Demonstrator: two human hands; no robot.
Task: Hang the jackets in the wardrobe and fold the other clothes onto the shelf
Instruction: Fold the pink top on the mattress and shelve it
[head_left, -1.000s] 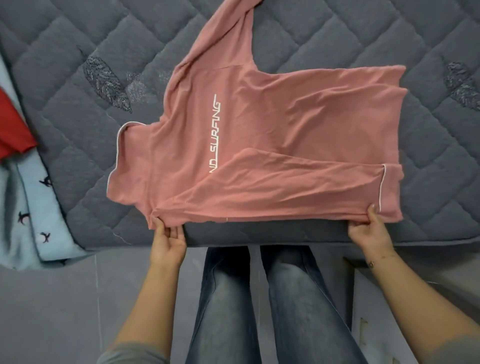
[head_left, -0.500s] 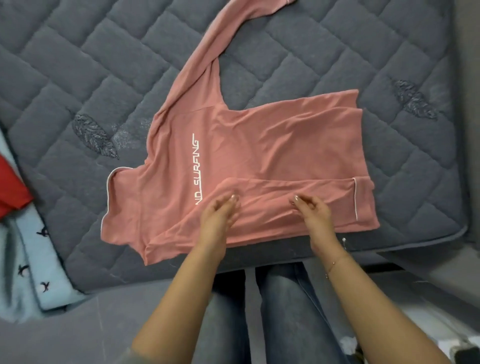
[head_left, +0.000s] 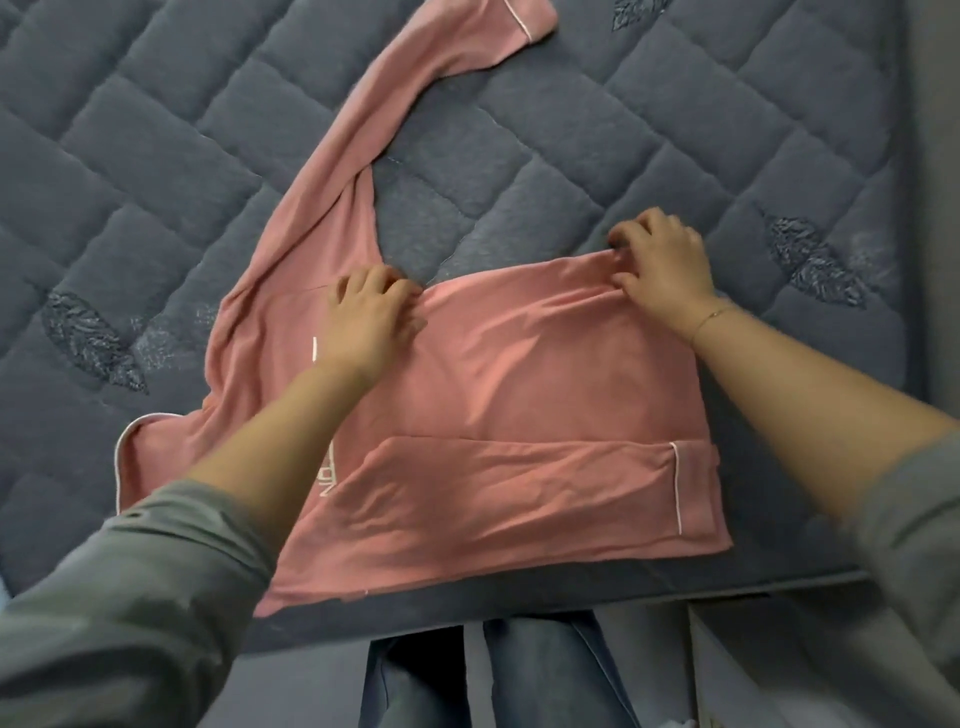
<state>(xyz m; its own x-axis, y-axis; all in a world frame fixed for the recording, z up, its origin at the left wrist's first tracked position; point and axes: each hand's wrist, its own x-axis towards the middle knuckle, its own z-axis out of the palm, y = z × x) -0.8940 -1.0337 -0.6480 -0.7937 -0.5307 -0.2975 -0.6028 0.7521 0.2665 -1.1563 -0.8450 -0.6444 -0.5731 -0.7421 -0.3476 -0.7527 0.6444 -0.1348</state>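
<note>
Both hands are at the far edge of the pink long-sleeved cotton top (head_left: 519, 395) with white lettering: the left hand (head_left: 363, 317) lies near the armpit with fingers curled into the cloth, seemingly gathering or pinning it, and the right hand (head_left: 662, 260) pinches the far side edge close to the hem, fingers bent over a small ridge of fabric. That top lies spread across the grey quilted mattress (head_left: 156, 182) at its near edge, right in front of the person. One sleeve (head_left: 509, 493), with white piping at the cuff, already lies folded over the near side of the body; the other sleeve (head_left: 395, 104) stretches away diagonally toward the top of the view, unfolded. Judged from this, the fold of this one garment is only begun: the far sleeve and far side are yet to be brought in, then the length doubled over, and the piece carried to the shelf. No wardrobe, shelf or jacket shows in this view, so how much of the wider job is done cannot be told. Nearest the camera are grey sleeves (head_left: 130, 597) and blue jeans (head_left: 498, 675).
</note>
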